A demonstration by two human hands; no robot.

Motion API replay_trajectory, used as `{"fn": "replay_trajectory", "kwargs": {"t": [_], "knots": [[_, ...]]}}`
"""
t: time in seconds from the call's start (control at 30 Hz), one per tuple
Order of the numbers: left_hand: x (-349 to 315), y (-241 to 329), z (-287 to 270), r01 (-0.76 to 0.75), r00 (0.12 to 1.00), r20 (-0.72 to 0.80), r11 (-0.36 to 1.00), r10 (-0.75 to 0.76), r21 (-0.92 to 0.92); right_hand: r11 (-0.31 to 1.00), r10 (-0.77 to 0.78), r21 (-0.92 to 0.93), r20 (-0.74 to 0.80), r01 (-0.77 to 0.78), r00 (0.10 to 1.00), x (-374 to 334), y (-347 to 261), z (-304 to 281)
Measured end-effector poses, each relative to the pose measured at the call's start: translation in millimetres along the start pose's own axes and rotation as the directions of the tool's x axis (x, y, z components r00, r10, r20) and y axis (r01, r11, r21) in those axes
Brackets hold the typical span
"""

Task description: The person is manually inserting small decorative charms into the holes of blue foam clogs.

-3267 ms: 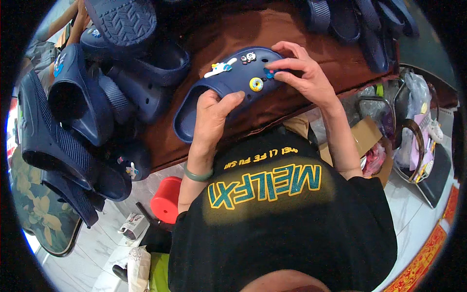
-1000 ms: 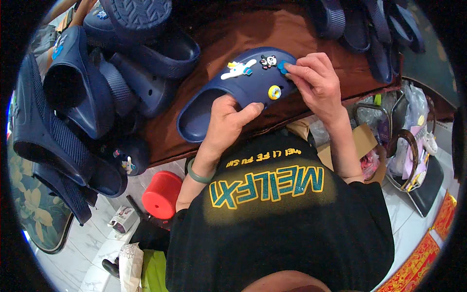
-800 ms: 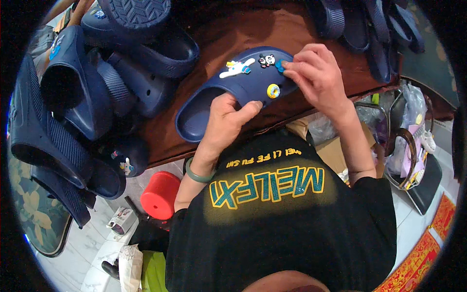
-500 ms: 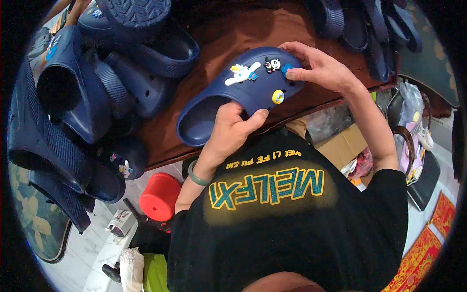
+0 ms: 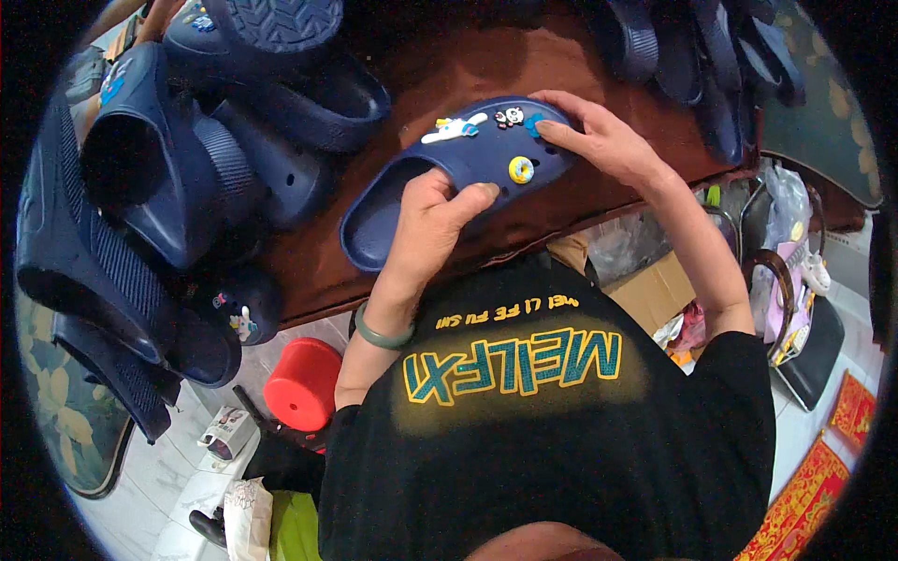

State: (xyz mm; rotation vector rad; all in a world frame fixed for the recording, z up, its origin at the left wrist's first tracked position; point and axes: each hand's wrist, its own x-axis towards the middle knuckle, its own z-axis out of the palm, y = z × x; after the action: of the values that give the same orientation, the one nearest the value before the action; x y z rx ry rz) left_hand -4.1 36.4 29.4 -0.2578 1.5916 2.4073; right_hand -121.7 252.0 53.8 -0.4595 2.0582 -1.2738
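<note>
Head view: by the near edge of the brown tablecloth (image 5: 458, 70), the left hand (image 5: 426, 220) grasps a navy clog (image 5: 479, 154) at its opening. The clog is over that cloth, long axis roughly parallel to the cloth's near edge, toe pointing right and away. Farther over the cloth, the right hand (image 5: 603, 140), which pinched the blue charm (image 5: 532, 122) a second ago, now grasps the toe, thumb on that charm.

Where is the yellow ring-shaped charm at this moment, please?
In the head view's upper half, right of centre, the yellow ring-shaped charm sits on the navy clog, right of the left hand and below the blue charm.
</note>
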Motion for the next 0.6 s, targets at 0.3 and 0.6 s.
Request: {"fn": "replay_trajectory", "kwargs": {"t": [0.3, 0.6], "knots": [[3, 0, 4, 0.027, 1.0, 0.0, 0.999, -0.027, 0.044, 0.89, -0.404, -0.277, -0.104, 0.363, 0.909, -4, 13, -11], [10, 14, 6, 0.031, 0.999, -0.022, 0.996, -0.029, 0.088, 0.876, -0.389, -0.359, -0.132, 0.321, 0.912, 3, 5, -12]]}}
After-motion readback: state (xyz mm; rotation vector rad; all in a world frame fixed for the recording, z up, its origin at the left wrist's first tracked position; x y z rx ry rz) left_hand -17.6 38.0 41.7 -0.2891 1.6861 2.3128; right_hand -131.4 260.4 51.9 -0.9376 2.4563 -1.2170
